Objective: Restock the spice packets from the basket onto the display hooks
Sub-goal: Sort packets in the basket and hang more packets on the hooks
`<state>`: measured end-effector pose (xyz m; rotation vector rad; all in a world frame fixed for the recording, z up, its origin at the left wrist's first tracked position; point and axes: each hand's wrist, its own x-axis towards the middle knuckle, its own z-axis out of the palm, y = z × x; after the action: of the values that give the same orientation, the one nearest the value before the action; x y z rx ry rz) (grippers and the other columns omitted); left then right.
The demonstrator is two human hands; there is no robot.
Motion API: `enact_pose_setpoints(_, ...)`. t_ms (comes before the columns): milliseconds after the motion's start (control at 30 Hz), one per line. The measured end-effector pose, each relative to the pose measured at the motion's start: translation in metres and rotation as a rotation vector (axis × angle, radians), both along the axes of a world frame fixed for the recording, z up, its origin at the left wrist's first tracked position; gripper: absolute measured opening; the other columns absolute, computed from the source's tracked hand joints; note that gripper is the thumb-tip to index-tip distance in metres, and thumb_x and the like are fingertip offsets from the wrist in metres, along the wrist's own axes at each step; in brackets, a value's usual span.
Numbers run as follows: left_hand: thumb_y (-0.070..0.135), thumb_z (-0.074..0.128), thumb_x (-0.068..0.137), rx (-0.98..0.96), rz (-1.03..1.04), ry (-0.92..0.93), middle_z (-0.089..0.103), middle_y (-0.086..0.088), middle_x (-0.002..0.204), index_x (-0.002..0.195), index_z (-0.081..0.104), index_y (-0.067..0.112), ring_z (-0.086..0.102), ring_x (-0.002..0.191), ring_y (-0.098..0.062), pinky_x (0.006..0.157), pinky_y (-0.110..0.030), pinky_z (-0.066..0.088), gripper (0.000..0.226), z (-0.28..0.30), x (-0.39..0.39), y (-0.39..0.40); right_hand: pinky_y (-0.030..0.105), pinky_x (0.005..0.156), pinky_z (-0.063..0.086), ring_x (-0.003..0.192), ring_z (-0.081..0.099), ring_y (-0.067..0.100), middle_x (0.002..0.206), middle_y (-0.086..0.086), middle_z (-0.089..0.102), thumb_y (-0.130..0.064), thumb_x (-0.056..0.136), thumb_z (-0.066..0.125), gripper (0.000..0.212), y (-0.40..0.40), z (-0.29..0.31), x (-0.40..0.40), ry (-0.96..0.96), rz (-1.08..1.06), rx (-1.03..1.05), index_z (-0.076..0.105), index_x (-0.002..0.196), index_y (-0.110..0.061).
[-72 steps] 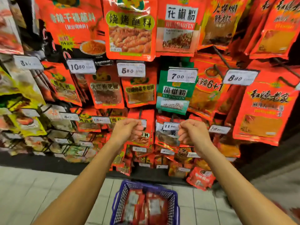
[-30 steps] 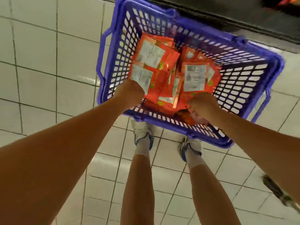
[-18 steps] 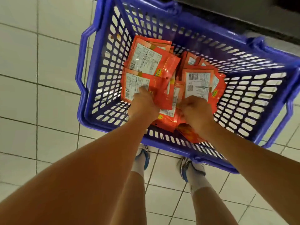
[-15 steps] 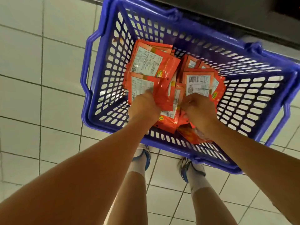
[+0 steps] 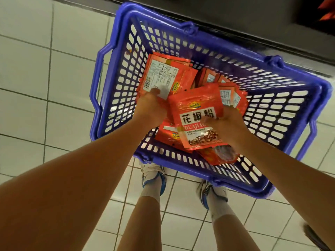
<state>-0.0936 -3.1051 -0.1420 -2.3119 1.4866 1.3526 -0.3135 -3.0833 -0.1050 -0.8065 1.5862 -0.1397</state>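
Head view, packets: right hand [image 5: 224, 124] grips one face-up Sichuan pepper powder packet [image 5: 196, 116], raised over the pile.
Left hand [image 5: 151, 105]: fingers closed on a label-side-up packet [image 5: 163, 75].
Basket [image 5: 290, 115]: blue, on the tiled floor [image 5: 36, 69], many packets left.
Progress: none of these hung yet; hooks out of sight.

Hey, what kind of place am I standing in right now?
Most likely a grocery shop aisle: a blue plastic shopping basket full of red spice packets sits on a tiled floor beside a dark shelf base.
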Motion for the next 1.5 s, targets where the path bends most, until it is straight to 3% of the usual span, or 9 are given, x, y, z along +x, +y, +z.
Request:
enact_pose_setpoints(67,0.02,0.074,0.088,0.128,-0.26,-0.064,0.013,-0.01,0.167,0.16,0.008,0.026,0.022,0.151,-0.038,0.118,-0.044,0.036,0.098,-0.022,0.001,0.004,0.044,0.09,0.058,0.101,0.073,0.018,0.103,-0.005,0.077,-0.018,0.091,0.075,0.017,0.003,-0.004,-0.008,-0.012,-0.071,0.028,0.068,0.097,-0.033)
enact_pose_setpoints(200,0.022,0.086,0.076,0.072,-0.49,-0.192,-0.039,-0.006,0.16,0.152,-0.029,0.03,-0.029,0.149,-0.037,0.119,-0.06,0.001,0.138,-0.046,-0.01,0.011,0.054,0.101,0.053,0.106,0.072,0.019,0.109,-0.005,0.078,-0.014,0.091,0.074,0.023,0.007,-0.006,-0.018,-0.05,-0.16,0.026,0.07,0.104,-0.033)
enact_pose_setpoints(333,0.014,0.079,0.08,-0.063,-0.475,-0.139,-0.021,-0.004,0.168,0.156,0.006,0.024,-0.012,0.155,-0.034,0.121,-0.059,0.013,0.105,-0.037,-0.02,0.037,0.056,0.098,0.054,0.104,0.074,0.023,0.11,-0.002,0.078,-0.014,0.091,0.074,0.026,0.008,0.0,-0.025,-0.061,-0.217,0.027,0.071,0.113,-0.027)
enact_pose_setpoints(400,0.014,0.071,0.087,-0.076,-0.348,-0.039,0.019,-0.01,0.167,0.149,0.034,0.023,0.026,0.151,-0.034,0.115,-0.055,0.039,0.073,-0.024,-0.016,0.045,0.056,0.095,0.056,0.1,0.075,0.023,0.106,-0.003,0.078,-0.015,0.092,0.073,0.021,0.007,0.009,-0.028,-0.044,-0.249,-0.001,0.073,0.107,-0.03)
enact_pose_setpoints(500,0.017,0.062,0.097,-0.072,0.259,0.262,0.075,-0.004,0.091,0.099,0.065,0.021,0.075,0.083,-0.024,0.06,-0.032,0.059,0.006,0.012,-0.01,0.04,0.053,0.089,0.059,0.092,0.077,0.023,0.1,-0.001,0.079,-0.028,0.094,0.071,0.01,0.001,0.034,-0.03,-0.053,-0.327,-0.064,0.075,0.102,-0.025)
enact_pose_setpoints(767,0.023,0.053,0.093,0.277,0.933,1.079,0.077,-0.011,0.106,0.098,0.08,0.017,0.076,0.093,-0.027,0.077,-0.044,0.062,0.029,0.155,0.002,-0.005,0.047,0.071,0.064,0.084,0.077,0.029,0.094,0.01,0.079,-0.028,0.094,0.07,0.02,-0.036,0.151,-0.031,-0.159,-0.396,-0.128,0.081,0.085,-0.015)
enact_pose_setpoints(1067,0.02,0.087,0.061,-0.045,0.551,1.035,0.079,-0.002,0.103,0.094,0.081,0.03,0.076,0.097,-0.023,0.082,-0.039,0.06,0.036,0.385,-0.038,-0.036,0.046,0.067,0.063,0.078,0.077,0.03,0.089,0.01,0.079,-0.016,0.085,0.074,0.007,-0.071,0.365,-0.037,-0.309,-0.426,-0.353,0.08,0.084,-0.018)
enact_pose_setpoints(1333,0.001,0.08,0.08,-0.26,0.365,0.89,0.079,-0.003,0.106,0.102,0.078,0.021,0.075,0.101,-0.025,0.097,-0.052,0.056,0.03,0.611,-0.051,-0.04,0.04,0.069,0.059,0.078,0.072,0.027,0.088,0.012,0.076,-0.025,0.078,0.075,0.023,-0.064,0.581,-0.055,-0.329,-0.487,-0.542,0.071,0.089,-0.005)
enact_pose_setpoints(1500,0.03,0.074,0.091,-0.427,0.338,0.863,0.078,-0.005,0.107,0.107,0.075,0.019,0.074,0.102,-0.029,0.098,-0.057,0.054,0.02,0.747,-0.053,-0.048,0.054,0.081,0.055,0.087,0.067,0.035,0.096,0.021,0.072,-0.009,0.089,0.069,0.008,-0.063,0.701,-0.06,-0.424,-0.583,-0.702,0.07,0.096,-0.005)
